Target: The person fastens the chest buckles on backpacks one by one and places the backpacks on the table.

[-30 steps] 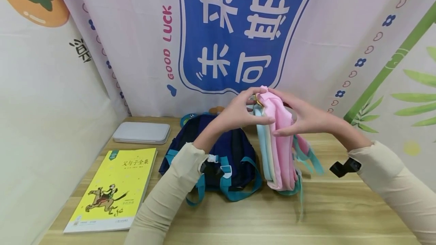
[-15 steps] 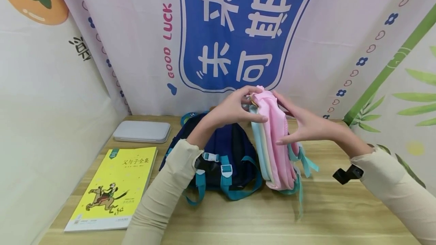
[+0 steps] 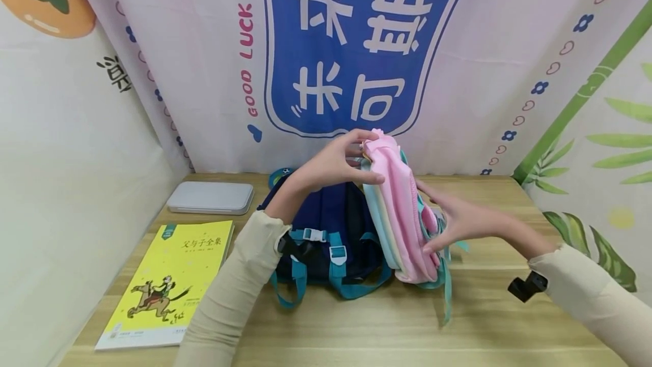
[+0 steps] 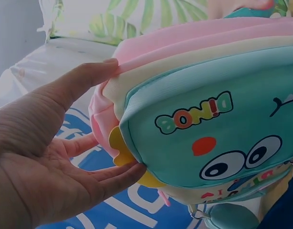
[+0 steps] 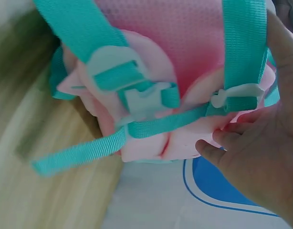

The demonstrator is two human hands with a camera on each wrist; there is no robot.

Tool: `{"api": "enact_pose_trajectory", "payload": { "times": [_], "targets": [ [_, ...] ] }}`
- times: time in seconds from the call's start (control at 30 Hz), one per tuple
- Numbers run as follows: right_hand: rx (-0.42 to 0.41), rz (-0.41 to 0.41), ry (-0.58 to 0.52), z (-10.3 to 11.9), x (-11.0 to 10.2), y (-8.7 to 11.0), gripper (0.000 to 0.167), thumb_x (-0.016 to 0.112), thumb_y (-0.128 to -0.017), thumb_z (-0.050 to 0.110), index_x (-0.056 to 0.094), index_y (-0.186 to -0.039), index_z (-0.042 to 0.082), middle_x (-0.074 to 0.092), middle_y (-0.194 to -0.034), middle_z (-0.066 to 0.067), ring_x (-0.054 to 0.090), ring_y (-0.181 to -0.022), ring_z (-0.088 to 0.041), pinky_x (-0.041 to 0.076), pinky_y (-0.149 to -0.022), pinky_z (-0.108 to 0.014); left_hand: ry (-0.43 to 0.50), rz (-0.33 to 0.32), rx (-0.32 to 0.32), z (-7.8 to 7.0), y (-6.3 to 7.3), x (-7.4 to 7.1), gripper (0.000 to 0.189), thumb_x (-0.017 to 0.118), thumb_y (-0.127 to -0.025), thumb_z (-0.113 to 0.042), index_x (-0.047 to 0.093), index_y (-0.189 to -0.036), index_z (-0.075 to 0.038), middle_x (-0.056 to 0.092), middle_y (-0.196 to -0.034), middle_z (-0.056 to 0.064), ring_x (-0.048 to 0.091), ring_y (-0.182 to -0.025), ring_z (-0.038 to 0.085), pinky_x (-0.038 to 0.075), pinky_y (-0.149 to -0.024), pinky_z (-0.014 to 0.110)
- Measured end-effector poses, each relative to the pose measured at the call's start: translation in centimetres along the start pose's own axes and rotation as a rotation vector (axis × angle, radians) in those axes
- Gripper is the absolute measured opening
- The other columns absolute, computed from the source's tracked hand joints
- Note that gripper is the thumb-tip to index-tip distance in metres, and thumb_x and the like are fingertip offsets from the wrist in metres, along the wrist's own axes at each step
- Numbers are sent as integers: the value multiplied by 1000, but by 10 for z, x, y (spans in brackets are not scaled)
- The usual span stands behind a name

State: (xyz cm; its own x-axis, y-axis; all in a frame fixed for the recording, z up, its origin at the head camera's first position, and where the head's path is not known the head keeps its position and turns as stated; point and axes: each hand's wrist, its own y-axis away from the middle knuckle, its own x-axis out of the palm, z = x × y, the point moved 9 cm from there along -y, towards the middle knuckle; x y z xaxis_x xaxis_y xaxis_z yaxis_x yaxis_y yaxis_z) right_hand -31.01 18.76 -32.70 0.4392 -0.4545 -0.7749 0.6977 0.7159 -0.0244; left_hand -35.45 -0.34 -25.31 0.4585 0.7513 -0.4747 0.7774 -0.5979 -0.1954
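A small pink backpack stands tilted to the left on the table. My left hand grips its top, thumb on the pink side and fingers on the front. In the left wrist view, the teal front panel carries cartoon eyes and the word DINO. Spread at the bag's right, back side is my right hand, its fingertips against or very near the bag. Teal straps with pale buckles hang on the bag's back in the right wrist view.
A navy backpack with teal straps lies just left of the pink one, partly behind my left arm. Farther left are a yellow book and a pale flat case. A printed curtain closes off the table's back.
The pink backpack's top has tipped to the left along with my left hand. My right hand has slid down and slightly right along the bag's back side.
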Motion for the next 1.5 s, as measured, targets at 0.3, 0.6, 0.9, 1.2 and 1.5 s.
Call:
{"api": "enact_pose_trajectory", "payload": {
  "times": [0.3,0.6,0.9,1.2,1.5],
  "targets": [
    [69,-47,-19,-22,12,8,135,93,-73,40,-4,-165,22,9,-171,-18,23,-152,-45,28,-117,-65,54,-21,-1,12,6,2,75,81,-85,-15,42,-149,-11,47,-150,13,53,-135,34,46,-111,49],
    [176,-36,-17,-51,13,26,130,92,-73,36,4,-164,8,20,-164,-30,33,-144,-49,34,-112,-68,112,43,-49,32,9,23,80,81,-85,-9,36,-151,-10,46,-147,16,59,-124,36,56,-99,43],
    [206,-12,4,-64,11,46,124,93,-72,30,13,-161,0,19,-160,-36,28,-143,-56,29,-110,-73,29,55,-104,58,10,48,95,85,-83,-16,28,-158,-8,46,-149,15,59,-126,31,53,-103,40],
    [233,27,3,-77,11,60,124,94,-68,23,14,-160,-3,13,-162,-36,19,-145,-55,26,-110,-75,-2,71,-91,76,11,75,88,85,-82,-20,37,-154,-4,59,-137,13,64,-116,22,56,-97,32],
    [289,94,45,-90,14,70,121,90,-66,15,17,-160,0,7,-166,-31,21,-144,-51,31,-107,-72,-104,102,-131,95,19,103,86,86,-81,-27,43,-150,2,59,-135,16,62,-117,25,56,-95,32]
  ]
}}
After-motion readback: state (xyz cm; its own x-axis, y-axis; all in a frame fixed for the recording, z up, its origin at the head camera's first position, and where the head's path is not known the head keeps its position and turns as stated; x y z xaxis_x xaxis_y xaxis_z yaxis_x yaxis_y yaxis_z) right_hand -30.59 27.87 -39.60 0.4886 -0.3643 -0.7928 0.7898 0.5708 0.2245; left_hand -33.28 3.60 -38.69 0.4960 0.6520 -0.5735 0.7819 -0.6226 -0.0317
